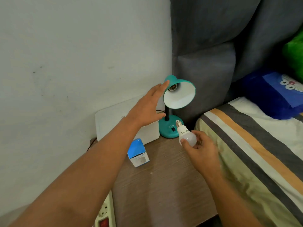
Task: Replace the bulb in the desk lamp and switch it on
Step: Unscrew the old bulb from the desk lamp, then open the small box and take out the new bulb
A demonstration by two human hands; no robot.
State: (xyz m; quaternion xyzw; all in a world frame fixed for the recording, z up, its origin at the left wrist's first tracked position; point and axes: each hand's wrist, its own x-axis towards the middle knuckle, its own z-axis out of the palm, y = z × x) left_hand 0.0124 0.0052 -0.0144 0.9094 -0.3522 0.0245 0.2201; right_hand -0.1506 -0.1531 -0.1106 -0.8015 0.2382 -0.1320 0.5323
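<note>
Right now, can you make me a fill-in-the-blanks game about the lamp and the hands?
1. The right hand holds a white ____.
2. The socket inside the teal lamp shade is ____.
3. The left hand reaches, fingers straight, toward the lamp's ____.
4. The small box on the table is white and ____.

Missing words: bulb; empty; shade; blue

Lamp (179, 94): teal shade and base, white inner shade, black neck. Bulb (186, 135): white, silver screw cap. Box (138, 152): blue and white. Nightstand (164, 185): brown woodgrain. Bedsheet (255, 145): cream with grey and orange stripes. Headboard (213, 46): grey.
</note>
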